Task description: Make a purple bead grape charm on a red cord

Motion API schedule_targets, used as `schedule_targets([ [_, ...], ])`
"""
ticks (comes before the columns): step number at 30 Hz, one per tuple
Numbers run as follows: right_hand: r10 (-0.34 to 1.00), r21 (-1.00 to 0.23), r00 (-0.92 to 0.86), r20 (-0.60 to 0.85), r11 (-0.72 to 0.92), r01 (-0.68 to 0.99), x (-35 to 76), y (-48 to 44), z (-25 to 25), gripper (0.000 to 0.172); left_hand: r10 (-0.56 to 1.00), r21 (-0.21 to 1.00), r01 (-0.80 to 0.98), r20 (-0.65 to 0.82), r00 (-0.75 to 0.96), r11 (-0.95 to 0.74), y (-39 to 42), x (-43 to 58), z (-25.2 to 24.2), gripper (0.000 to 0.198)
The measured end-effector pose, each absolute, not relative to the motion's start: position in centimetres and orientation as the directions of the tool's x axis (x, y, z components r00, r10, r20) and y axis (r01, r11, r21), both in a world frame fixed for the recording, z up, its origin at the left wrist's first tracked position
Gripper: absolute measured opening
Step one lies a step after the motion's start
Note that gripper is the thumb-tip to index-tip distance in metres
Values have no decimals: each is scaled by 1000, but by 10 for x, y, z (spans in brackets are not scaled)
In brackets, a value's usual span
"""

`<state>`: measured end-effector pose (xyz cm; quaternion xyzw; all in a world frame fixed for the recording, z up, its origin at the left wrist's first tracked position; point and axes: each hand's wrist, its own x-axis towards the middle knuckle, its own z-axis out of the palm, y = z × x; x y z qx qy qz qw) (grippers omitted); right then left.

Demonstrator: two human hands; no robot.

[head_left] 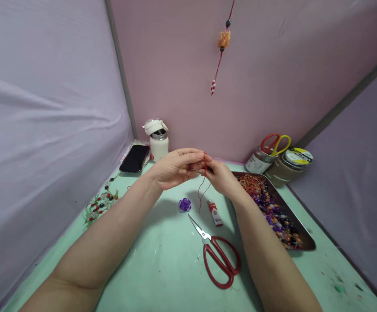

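Note:
My left hand (178, 168) and my right hand (220, 175) meet above the middle of the green table, their fingertips pinched together on a thin red string (204, 173). The string's loose ends hang down below my fingers. Whatever else lies between the fingertips is too small to make out. Below my hands a purple bead cluster (185, 205) sits on the table, and to its right lies a small red and white tube (215, 213). Nearer to me are scissors (204, 235) with red handles, their blades closed or nearly so.
A tray (308, 242) of beads and strings is beside my right forearm, with two jars (259, 162) (287, 167) behind it. At the back left are a phone (135, 158) and a white bottle (159, 146). Beaded strands (100, 206) lie left; a beaded pendant (224, 39) hangs above.

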<state>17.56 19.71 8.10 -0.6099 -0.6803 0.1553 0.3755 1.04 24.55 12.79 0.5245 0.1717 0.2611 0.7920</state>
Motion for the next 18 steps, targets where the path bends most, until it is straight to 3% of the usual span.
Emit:
schedule_targets([
  [5,970,-574,63,237,87,815,180,193,82,10,685,981,-138,8,728,135,246,14,123,17],
  [8,921,-504,152,360,55,862,179,187,89,13,746,999,1,37,665,-50,247,15,119,20],
  [13,696,-442,141,704,274,854,159,172,110,4,797,997,57,14,604,-61,250,17,117,17],
  [18,644,-288,-100,758,468,835,148,167,111,15,831,999,-5,-36,555,46,253,15,119,15],
])
